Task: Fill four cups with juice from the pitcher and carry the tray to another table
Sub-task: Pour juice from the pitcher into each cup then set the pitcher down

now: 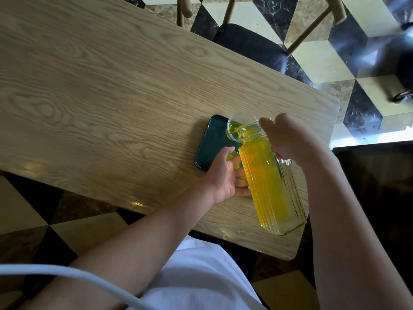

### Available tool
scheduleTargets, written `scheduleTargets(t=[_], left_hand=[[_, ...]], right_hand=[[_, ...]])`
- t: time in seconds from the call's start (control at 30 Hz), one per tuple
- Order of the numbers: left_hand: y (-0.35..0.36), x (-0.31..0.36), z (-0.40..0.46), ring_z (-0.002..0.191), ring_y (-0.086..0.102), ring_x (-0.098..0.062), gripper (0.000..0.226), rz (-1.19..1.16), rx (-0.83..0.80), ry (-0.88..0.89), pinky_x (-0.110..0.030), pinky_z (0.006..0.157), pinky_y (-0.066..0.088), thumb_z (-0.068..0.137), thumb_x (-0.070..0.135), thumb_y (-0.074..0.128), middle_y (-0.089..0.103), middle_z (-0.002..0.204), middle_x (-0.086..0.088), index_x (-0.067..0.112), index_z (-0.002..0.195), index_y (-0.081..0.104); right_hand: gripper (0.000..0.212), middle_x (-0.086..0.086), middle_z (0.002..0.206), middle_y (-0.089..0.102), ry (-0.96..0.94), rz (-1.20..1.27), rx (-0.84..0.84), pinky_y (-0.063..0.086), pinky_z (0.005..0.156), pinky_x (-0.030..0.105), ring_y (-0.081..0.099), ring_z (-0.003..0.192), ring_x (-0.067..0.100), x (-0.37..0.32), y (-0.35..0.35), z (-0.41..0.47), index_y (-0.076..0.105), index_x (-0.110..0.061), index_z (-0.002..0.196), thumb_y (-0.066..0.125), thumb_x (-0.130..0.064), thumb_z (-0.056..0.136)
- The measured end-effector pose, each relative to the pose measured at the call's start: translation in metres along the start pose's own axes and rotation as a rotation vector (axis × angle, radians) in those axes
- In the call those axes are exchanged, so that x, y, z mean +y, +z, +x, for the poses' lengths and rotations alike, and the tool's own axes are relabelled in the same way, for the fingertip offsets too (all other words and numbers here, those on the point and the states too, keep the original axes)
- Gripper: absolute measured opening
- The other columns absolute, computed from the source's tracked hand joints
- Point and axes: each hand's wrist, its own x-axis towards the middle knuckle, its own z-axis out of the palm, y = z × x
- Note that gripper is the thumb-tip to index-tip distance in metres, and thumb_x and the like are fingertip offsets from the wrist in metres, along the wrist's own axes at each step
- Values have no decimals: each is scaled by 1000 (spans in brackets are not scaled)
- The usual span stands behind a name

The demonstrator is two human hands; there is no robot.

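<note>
Wooden table (111,90) carries a dark tray (212,142). Left hand (223,177), fingers straight, steadies the ribbed pitcher (268,182) of yellow juice. Beyond those fingers, a clear cup (242,125) holds a little juice. Right hand (290,139) grips the pitcher's handle.

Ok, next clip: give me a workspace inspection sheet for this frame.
Surface: wooden table, light grain.
Job's things: ribbed glass pitcher of yellow juice, tilted, spout over a clear cup on the dark green tray; juice in the cup. Another cup mostly hidden.
Clutter: nothing seen.
Hands: right hand grips the pitcher's handle; left hand supports its side, fingers straight.
Cables: pale cable across the lap.
Surroundings: checkered floor, dark-seated chair.
</note>
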Motion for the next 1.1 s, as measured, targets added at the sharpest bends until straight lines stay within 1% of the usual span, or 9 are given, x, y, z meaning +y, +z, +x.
scheduleTargets(t=[0.13, 0.23, 0.5, 0.57, 0.63, 0.7, 0.77, 0.87, 1.1], left_hand=[[0, -1, 0, 107, 66, -39, 58, -2, 2, -3, -63, 109, 42, 96, 58, 36, 74, 108, -16, 19, 126, 67], [2, -2, 0, 108, 65, -38, 57, 6, 11, -11, -61, 108, 43, 96, 58, 35, 73, 111, -16, 20, 123, 67], [2, -4, -1, 113, 65, -40, 60, 4, 0, -17, -65, 109, 41, 94, 59, 36, 71, 120, -18, 20, 130, 64], [2, -5, -1, 114, 65, -40, 61, 7, 0, -22, -65, 108, 41, 94, 60, 36, 70, 123, -19, 19, 132, 63], [3, -5, -1, 115, 65, -40, 61, 14, 1, -25, -64, 108, 42, 94, 59, 36, 69, 126, -19, 19, 132, 63], [4, -5, -2, 113, 65, -39, 61, 13, 2, -26, -63, 107, 44, 95, 59, 35, 70, 124, -19, 19, 132, 63], [4, -6, -2, 111, 66, -39, 60, 5, -1, -27, -62, 104, 46, 96, 58, 35, 72, 119, -17, 18, 131, 63], [6, -6, -3, 112, 66, -39, 60, -3, -16, -31, -63, 105, 44, 97, 57, 35, 73, 116, -17, 18, 132, 62], [13, -8, -5, 112, 65, -39, 59, -20, -7, -29, -59, 99, 47, 96, 56, 35, 71, 120, -17, 18, 134, 61]], right_hand=[[27, 18, 75, 58, -42, -9, 9, 38, 54, 28, 53, 62, 30, 9, 4, 9, 57, -2, 107, 38, -19, 100], [25, 18, 78, 58, -48, 9, 4, 49, 64, 35, 57, 68, 32, 9, 4, 9, 55, 2, 107, 39, -16, 101], [40, 11, 81, 47, -64, -88, -6, 34, 52, 26, 45, 62, 24, 8, 2, 6, 47, -9, 136, 39, -4, 97], [39, 9, 77, 43, -49, -42, 9, 31, 50, 26, 43, 60, 22, 9, 2, 8, 48, -6, 135, 39, -3, 97], [38, 10, 77, 43, -40, 0, 0, 41, 52, 30, 46, 60, 24, 9, 2, 6, 49, -5, 132, 42, 0, 95], [24, 13, 76, 53, -56, -9, -3, 54, 64, 40, 58, 69, 31, 10, 0, 5, 57, -3, 117, 42, -10, 99], [21, 18, 77, 58, -87, -63, 11, 55, 61, 39, 62, 70, 34, 12, 0, 6, 57, -5, 105, 39, -13, 101], [34, 11, 78, 49, -101, -149, -8, 33, 47, 27, 47, 59, 23, 15, -3, 8, 52, -6, 129, 39, -2, 97], [44, 20, 94, 53, -98, -192, -18, 43, 49, 32, 46, 59, 23, 16, -7, 3, 49, -6, 130, 48, 9, 89]])
